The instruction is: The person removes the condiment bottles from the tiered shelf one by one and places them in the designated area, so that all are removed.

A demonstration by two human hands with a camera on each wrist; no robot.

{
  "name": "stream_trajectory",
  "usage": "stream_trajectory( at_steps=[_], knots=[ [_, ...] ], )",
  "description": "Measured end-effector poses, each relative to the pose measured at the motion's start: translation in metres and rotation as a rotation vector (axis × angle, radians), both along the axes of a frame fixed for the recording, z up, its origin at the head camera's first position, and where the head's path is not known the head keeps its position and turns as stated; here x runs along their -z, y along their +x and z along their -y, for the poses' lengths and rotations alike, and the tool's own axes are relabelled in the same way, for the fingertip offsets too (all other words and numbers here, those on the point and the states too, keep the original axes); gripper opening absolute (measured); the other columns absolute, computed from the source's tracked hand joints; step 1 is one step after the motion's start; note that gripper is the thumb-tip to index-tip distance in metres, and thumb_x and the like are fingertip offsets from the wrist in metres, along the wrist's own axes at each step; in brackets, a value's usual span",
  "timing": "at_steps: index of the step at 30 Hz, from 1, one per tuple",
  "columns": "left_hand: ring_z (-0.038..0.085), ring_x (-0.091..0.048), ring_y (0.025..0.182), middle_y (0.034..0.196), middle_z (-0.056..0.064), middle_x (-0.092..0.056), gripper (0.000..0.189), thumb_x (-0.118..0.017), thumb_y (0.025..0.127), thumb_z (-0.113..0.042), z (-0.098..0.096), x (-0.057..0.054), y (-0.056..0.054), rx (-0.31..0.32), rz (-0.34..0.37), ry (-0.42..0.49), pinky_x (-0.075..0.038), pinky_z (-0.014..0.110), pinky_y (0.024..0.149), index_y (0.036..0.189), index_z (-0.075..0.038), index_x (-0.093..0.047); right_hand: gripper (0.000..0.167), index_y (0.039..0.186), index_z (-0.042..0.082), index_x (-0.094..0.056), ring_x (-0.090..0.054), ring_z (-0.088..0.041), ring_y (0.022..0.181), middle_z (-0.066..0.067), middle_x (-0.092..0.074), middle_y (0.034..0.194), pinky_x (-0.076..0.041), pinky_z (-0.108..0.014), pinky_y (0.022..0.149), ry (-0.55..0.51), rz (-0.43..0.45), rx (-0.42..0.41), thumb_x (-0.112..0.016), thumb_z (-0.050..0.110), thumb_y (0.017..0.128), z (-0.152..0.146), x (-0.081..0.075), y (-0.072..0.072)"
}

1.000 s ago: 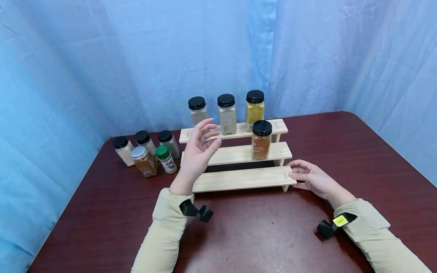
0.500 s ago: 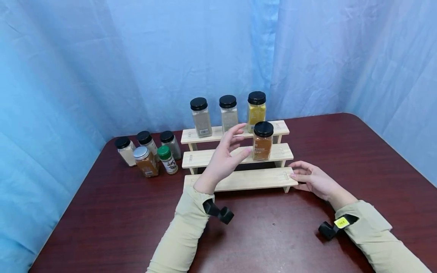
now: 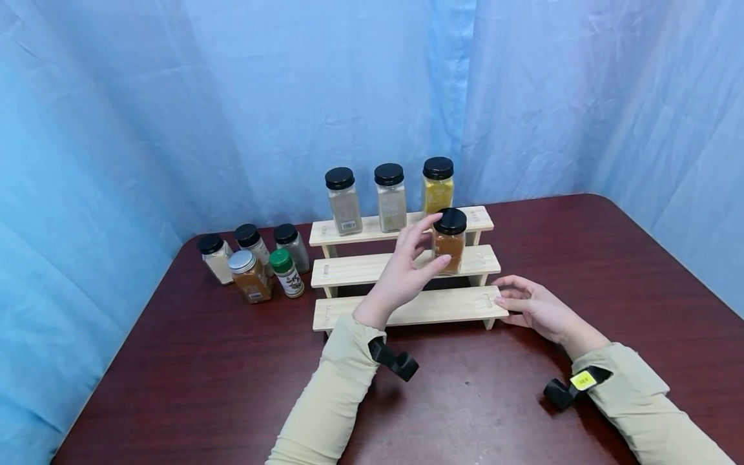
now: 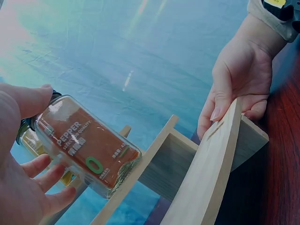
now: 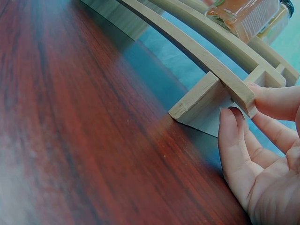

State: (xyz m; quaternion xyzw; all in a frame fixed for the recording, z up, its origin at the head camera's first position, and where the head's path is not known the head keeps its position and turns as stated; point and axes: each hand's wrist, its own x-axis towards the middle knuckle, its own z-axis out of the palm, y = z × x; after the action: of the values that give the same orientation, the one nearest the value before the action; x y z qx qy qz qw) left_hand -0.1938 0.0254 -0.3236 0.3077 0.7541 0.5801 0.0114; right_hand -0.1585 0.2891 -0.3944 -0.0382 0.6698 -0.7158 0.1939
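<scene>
A glass jar of reddish-brown powder with a black lid (image 3: 450, 245) stands on the middle step of a three-step wooden rack (image 3: 447, 307). Its label reads PEPPER in the left wrist view. My left hand (image 3: 401, 278) is at the jar's left side, thumb and fingers spread around it and only loosely curved. The thumb overlaps the lid in the left wrist view, with the other fingers beside the glass. My right hand (image 3: 535, 310) pinches the right end of the lowest step, thumb above and fingers at its end (image 5: 262, 117).
Two jars of pale grey powder (image 3: 344, 210) (image 3: 392, 208) and a yellow one (image 3: 437, 192) line the top step. On the table's left stand several more jars, among them a green-capped shaker (image 3: 289, 278) and a silver-lidded brown jar (image 3: 251, 281). A blue curtain (image 3: 261, 116) hangs behind.
My left hand has moved right, from in front of the rack's left part to the pepper jar. The right hand keeps its pinch on the rack; the jars stay in place.
</scene>
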Motion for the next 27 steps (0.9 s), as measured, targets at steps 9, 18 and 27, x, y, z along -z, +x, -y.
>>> stream_trajectory(
  at_steps=[9,18,27],
  knots=[
    [0.024,-0.035,0.138,0.152,0.007,-0.03,0.057,-0.056,0.095,-0.009,-0.0037,0.0022,-0.0033,0.014,-0.007,0.02,-0.03,0.035,0.113,0.146,-0.016,-0.031,0.021,0.105,0.024,-0.055,-0.064,-0.007,0.083,0.006,-0.063,0.093,-0.056,-0.026,0.073,0.017,-0.006,-0.001,-0.057,0.007,0.093,0.0003,-0.0004,-0.0001],
    [0.027,-0.041,0.134,0.147,0.012,-0.034,0.054,-0.054,0.094,-0.002,-0.0056,0.0037,-0.0061,0.004,-0.001,0.033,-0.033,0.036,0.111,0.143,-0.014,-0.033,0.022,0.104,0.025,-0.056,-0.064,-0.008,0.083,0.006,-0.063,0.093,-0.056,-0.026,0.072,0.001,-0.003,-0.005,-0.056,0.006,0.094,0.0007,0.0008,-0.0005],
    [0.025,-0.044,0.13,0.14,0.015,-0.038,0.055,-0.055,0.091,0.005,-0.0086,0.0063,-0.0094,-0.01,-0.028,0.047,-0.037,0.035,0.108,0.139,-0.012,-0.035,0.022,0.104,0.025,-0.056,-0.064,-0.008,0.082,0.006,-0.063,0.092,-0.056,-0.026,0.073,-0.005,-0.003,-0.001,-0.058,0.006,0.093,0.0003,0.0012,-0.0005]
  ],
)
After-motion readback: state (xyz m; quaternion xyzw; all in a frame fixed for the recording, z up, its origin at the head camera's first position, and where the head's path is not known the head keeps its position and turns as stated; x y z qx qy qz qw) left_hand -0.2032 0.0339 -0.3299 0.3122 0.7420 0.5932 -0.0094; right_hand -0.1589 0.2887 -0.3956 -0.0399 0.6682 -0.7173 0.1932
